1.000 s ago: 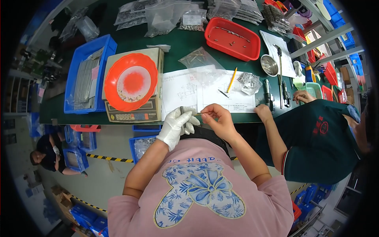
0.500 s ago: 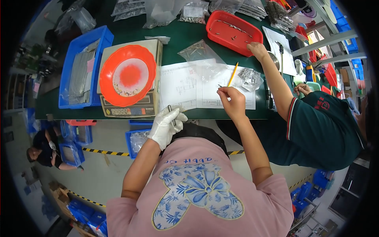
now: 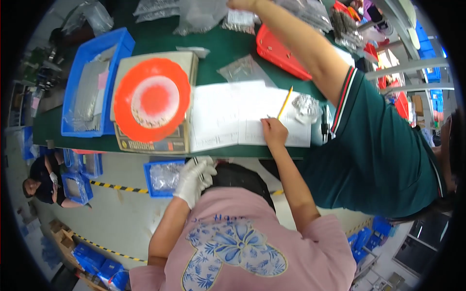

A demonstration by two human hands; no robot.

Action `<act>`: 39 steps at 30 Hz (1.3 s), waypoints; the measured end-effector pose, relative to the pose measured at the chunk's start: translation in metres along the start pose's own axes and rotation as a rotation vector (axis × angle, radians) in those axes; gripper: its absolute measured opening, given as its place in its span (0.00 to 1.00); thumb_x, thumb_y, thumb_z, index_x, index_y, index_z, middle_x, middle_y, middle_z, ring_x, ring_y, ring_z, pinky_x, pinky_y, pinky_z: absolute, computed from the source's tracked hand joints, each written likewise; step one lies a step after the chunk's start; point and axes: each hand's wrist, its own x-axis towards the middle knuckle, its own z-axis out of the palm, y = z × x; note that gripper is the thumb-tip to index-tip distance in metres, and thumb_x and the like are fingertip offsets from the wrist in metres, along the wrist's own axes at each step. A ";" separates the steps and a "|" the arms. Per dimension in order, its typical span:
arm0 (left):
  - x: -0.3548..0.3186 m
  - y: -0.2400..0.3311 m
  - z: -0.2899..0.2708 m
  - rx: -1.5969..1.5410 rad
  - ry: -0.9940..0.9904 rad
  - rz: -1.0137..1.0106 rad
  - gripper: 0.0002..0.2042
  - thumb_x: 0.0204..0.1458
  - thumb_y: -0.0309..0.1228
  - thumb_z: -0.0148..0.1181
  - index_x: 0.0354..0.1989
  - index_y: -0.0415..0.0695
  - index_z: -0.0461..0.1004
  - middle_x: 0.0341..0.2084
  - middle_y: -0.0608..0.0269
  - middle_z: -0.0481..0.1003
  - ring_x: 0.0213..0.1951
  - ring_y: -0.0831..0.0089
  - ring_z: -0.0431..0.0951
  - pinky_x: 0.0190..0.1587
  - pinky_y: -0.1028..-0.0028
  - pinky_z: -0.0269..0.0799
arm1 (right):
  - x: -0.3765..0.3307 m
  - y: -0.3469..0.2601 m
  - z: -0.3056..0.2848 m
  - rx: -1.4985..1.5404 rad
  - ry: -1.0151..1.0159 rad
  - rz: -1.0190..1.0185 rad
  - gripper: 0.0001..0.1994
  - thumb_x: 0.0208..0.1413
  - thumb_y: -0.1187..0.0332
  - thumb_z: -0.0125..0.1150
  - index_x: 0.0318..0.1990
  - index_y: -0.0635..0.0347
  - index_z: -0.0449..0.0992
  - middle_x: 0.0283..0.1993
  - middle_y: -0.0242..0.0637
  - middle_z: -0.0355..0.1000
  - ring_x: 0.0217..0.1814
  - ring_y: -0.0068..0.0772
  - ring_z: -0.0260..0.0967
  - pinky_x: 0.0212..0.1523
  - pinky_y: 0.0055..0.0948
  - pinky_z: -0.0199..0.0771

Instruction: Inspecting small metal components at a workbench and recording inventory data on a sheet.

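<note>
Near the table's front edge, my left hand (image 3: 194,177), in a white glove, is closed round a thin dark metal rod (image 3: 196,160); only its end shows. My right hand (image 3: 275,132) is bare and hovers over or rests on the right-hand drawing sheet (image 3: 252,133). Its fingers are pinched; a tiny dark thing seems to show at the tips, too small to name. Just beyond those fingertips a yellow pencil (image 3: 286,103) lies on the paper. A clear bag of silvery parts (image 3: 307,107) sits to the right of the pencil.
Left of the papers, an orange-red plate (image 3: 124,104) rests on a cardboard box (image 3: 191,72), beside a blue bin (image 3: 67,104). A co-worker's arm (image 3: 310,41) reaches over a red tray (image 3: 272,51) toward plastic bags (image 3: 199,17) at the back.
The co-worker's arm has swung from the red tray to the bags at the back. My right hand has come lower and slightly left; my left hand has dropped toward me. The view has shifted.
</note>
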 end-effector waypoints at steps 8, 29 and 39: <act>0.001 0.001 -0.011 -0.009 -0.102 -0.043 0.08 0.49 0.31 0.48 0.35 0.40 0.66 0.18 0.60 0.69 0.16 0.80 0.64 0.19 0.83 0.60 | -0.009 0.006 0.001 0.120 -0.089 0.177 0.12 0.47 0.64 0.51 0.36 0.62 0.67 0.37 0.43 0.64 0.40 0.41 0.60 0.42 0.31 0.56; -0.013 -0.003 -0.041 -0.106 0.056 0.009 0.06 0.48 0.26 0.47 0.33 0.38 0.65 0.18 0.61 0.67 0.19 0.78 0.65 0.20 0.83 0.61 | 0.159 0.052 -0.010 1.055 0.212 0.630 0.13 0.46 0.70 0.52 0.41 0.65 0.67 0.32 0.32 0.68 0.24 0.19 0.64 0.23 0.15 0.61; -0.008 -0.002 -0.035 -0.106 -0.139 -0.006 0.10 0.49 0.31 0.45 0.36 0.37 0.64 0.20 0.62 0.67 0.20 0.78 0.66 0.23 0.82 0.61 | 0.045 0.044 -0.016 0.845 -0.137 0.684 0.20 0.49 0.69 0.51 0.49 0.65 0.59 0.41 0.39 0.65 0.38 0.29 0.63 0.35 0.24 0.65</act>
